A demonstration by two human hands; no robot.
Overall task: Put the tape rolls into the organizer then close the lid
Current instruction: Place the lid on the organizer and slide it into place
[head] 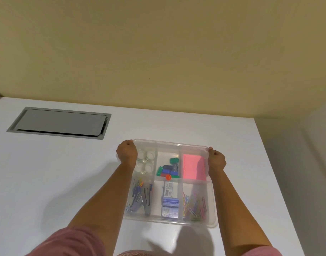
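Note:
A clear plastic organizer [213, 209] with six compartments lies on the white table, and its clear lid [169, 143] rests over it. Several tape rolls [146, 161] sit in the far left compartment, seen through the lid. My left hand [126, 152] grips the lid's far left corner. My right hand [216, 159] grips its far right corner. Both forearms stretch over the box sides.
Other compartments hold coloured clips [168, 169], pink notes [193, 168], staplers or pens [140, 196], staple boxes [170, 200] and paper clips [194, 204]. A grey cable hatch [59, 122] is set in the table at far left. The table's right edge [280, 182] lies close to the box.

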